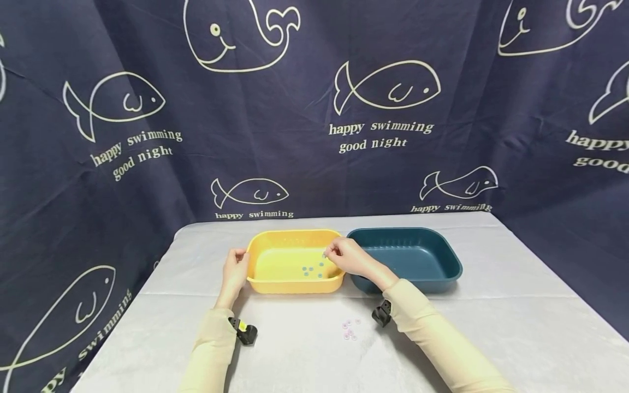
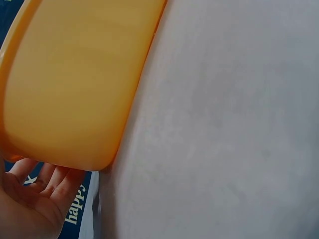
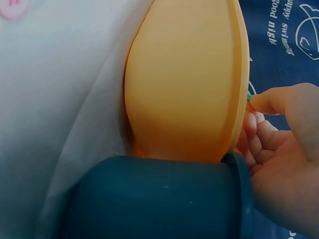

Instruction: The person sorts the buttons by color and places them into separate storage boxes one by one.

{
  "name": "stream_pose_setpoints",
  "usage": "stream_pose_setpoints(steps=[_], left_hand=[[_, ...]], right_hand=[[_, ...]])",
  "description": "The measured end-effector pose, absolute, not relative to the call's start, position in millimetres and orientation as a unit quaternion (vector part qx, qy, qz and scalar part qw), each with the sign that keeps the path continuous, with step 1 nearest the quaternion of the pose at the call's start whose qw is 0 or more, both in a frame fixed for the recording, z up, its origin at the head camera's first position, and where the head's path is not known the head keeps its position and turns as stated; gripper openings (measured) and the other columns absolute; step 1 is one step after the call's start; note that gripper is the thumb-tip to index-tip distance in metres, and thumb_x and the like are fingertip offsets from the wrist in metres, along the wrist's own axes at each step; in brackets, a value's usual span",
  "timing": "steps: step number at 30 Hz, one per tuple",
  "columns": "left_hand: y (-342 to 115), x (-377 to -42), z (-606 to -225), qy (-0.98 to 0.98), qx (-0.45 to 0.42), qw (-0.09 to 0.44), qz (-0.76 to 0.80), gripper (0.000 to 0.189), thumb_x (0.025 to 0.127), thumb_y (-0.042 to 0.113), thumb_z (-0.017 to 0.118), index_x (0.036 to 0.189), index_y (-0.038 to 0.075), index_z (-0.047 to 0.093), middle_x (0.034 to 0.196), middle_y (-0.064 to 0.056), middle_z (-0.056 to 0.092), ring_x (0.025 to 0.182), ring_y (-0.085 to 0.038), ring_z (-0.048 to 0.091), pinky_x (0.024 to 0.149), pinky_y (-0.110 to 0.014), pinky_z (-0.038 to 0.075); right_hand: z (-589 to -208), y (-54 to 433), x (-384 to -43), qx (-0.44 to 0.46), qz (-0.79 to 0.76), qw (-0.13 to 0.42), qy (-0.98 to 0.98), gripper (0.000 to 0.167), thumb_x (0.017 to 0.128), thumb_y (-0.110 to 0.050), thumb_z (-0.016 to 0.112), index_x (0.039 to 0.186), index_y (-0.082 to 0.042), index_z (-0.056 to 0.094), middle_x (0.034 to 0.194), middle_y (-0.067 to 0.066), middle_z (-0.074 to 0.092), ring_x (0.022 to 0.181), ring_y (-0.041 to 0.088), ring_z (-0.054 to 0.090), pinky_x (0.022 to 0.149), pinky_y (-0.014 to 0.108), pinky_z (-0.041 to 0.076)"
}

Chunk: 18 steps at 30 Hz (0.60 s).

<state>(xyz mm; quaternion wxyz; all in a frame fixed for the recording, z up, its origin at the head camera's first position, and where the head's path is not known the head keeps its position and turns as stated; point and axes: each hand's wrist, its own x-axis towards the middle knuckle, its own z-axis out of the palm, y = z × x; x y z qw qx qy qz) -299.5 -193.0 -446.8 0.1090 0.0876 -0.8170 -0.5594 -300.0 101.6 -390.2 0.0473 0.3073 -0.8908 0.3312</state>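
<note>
My left hand (image 1: 234, 271) holds the left end of a yellow plastic basin (image 1: 295, 286), fingers against its outer wall; in the left wrist view the fingertips are partly hidden by the basin. Over the basin's right side, my right hand (image 1: 348, 255) pinches a small blue-green button (image 3: 249, 96) between thumb and fingertips, mostly covered by them. Several small blue buttons (image 1: 311, 269) lie on the basin floor towards its right front. On the table in front of the basin sits a loose group of pink buttons (image 1: 348, 332); one pink button (image 3: 13, 7) shows in the right wrist view.
A dark teal basin (image 1: 454, 267) stands directly right of the yellow one, their ends touching or nearly so, beneath my right forearm. Both stand on a pale cloth-covered table (image 1: 295, 349). Behind hangs a navy curtain (image 1: 304, 158) with fish drawings.
</note>
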Motion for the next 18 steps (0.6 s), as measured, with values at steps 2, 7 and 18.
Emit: stream_pose_setpoints(steps=[2,7,18], left_hand=[[-192.9,-299.5,-446.9,-0.819,0.087,0.11,-0.557,0.03,0.098,0.017,0.039,0.12,-0.003,0.044,0.121,-0.022,0.047,0.112,-0.034,0.045,0.095,-0.046,0.04],[-193.8,-299.4,-447.4,-0.82,0.087,0.109,-0.556,0.029,0.098,0.016,0.039,0.119,-0.002,0.044,0.12,-0.022,0.047,0.109,-0.033,0.046,0.092,-0.044,0.041],[-194.0,-300.0,-447.7,-0.817,0.088,0.117,-0.557,0.029,0.097,0.016,0.04,0.119,-0.002,0.045,0.118,-0.022,0.049,0.108,-0.033,0.048,0.091,-0.043,0.042]], right_hand=[[-390.4,100.4,-301.3,0.309,0.329,0.046,-0.891,0.029,0.092,-0.01,0.052,0.064,-0.011,0.045,0.069,0.004,0.06,0.085,0.021,0.064,0.069,0.025,0.042],[-390.4,97.1,-304.5,0.309,0.325,0.04,-0.893,0.031,0.092,-0.011,0.053,0.063,-0.011,0.043,0.056,-0.003,0.04,0.062,0.011,0.052,0.066,0.025,0.038],[-392.4,91.5,-309.7,0.311,0.321,0.043,-0.893,0.022,0.092,-0.007,0.051,0.07,-0.007,0.054,0.085,0.01,0.068,0.072,0.017,0.061,0.062,0.022,0.038]])
